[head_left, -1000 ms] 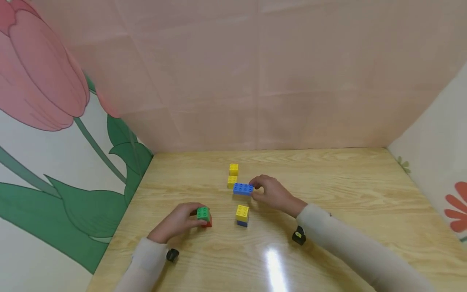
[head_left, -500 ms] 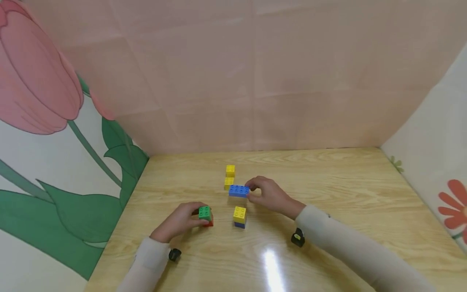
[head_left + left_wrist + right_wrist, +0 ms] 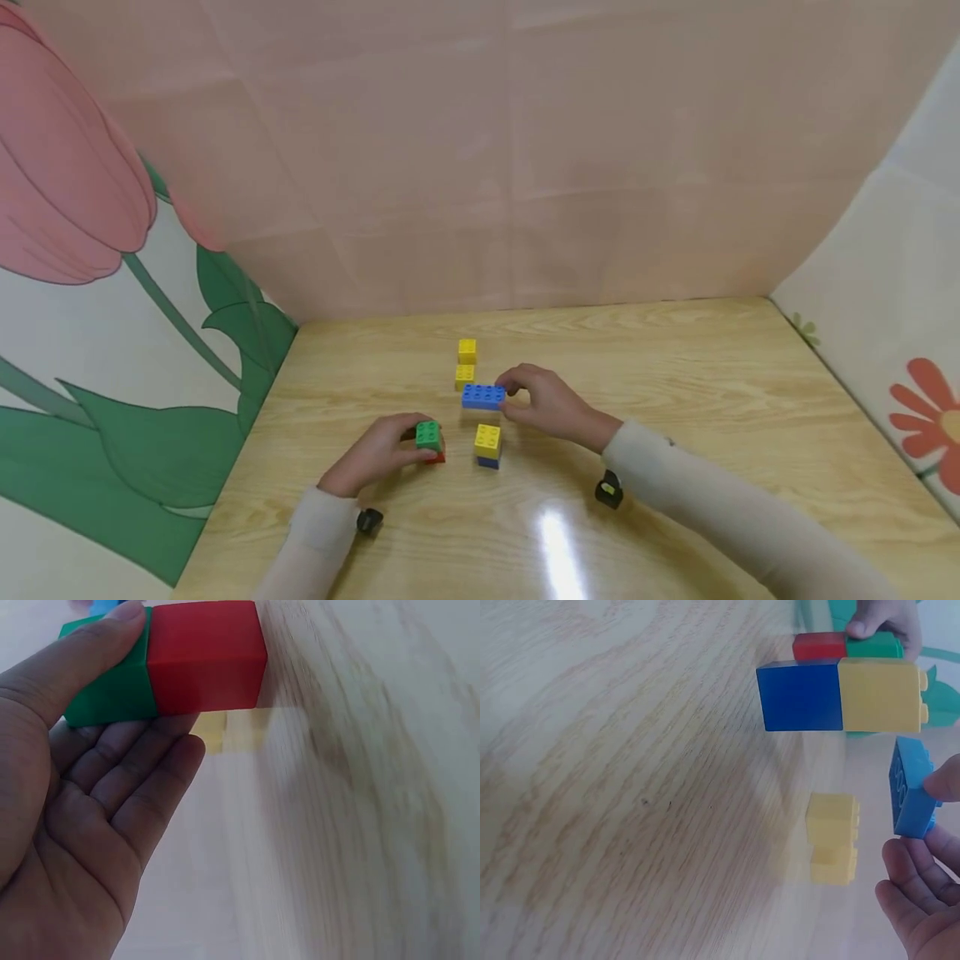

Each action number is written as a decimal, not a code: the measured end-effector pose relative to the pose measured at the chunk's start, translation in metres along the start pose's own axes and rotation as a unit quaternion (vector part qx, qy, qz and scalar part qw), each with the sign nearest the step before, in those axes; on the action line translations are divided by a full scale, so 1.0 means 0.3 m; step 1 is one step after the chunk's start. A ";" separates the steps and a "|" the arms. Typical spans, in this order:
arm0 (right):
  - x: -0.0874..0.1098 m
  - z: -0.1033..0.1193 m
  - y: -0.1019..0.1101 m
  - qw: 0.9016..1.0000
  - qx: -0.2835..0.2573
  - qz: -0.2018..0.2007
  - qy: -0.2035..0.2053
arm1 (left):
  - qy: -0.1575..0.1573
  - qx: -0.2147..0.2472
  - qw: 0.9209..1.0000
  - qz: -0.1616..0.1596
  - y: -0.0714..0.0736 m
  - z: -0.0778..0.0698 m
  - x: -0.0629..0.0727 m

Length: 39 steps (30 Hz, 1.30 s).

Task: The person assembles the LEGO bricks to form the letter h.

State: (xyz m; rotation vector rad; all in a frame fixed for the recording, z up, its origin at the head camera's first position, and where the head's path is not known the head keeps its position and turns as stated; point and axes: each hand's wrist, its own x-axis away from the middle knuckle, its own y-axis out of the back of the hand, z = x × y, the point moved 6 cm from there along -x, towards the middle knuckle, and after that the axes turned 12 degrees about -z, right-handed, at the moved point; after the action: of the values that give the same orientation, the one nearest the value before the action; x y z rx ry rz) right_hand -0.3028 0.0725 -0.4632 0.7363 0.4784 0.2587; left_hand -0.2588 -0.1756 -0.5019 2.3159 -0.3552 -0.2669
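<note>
While the left hand (image 3: 378, 450) pinched a green block (image 3: 428, 435) with a red block (image 3: 206, 660) beneath it, the right hand (image 3: 553, 404) gripped a long blue brick (image 3: 482, 397) by its end, between thumb and fingers, studs up and above the table (image 3: 675, 375). Between the hands, nearer the person than the brick, a yellow block (image 3: 488, 438) stood on a dark blue block (image 3: 801, 696). Just beyond the brick, left of the right hand's fingertips, sat a second yellow block (image 3: 465, 377), with a third yellow block (image 3: 467, 352) behind it. I couldn't tell whether the red block touched the table.
</note>
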 end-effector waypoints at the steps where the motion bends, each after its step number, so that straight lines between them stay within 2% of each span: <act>1: 0.000 -0.001 -0.001 1.000 -0.001 -0.001 -0.001 | 0.002 0.000 1.000 0.001 -0.002 0.001 -0.003; 11: 0.012 0.005 -0.020 1.000 -0.006 0.008 0.004 | 0.019 -0.001 1.000 0.000 -0.021 0.009 -0.017; 29: 0.017 0.026 -0.019 1.000 -0.007 0.002 0.008 | 0.021 0.043 0.999 -0.018 -0.042 0.029 -0.013; 39: 0.018 0.057 0.000 1.000 -0.014 -0.004 0.019 | 0.012 0.045 0.999 -0.021 -0.038 0.012 -0.023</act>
State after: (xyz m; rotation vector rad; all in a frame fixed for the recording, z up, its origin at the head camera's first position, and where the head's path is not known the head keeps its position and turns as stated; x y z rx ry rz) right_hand -0.2896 0.0647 -0.4540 0.7030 0.5134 0.2712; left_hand -0.2642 -0.1681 -0.5118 2.4143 -0.3125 -0.2470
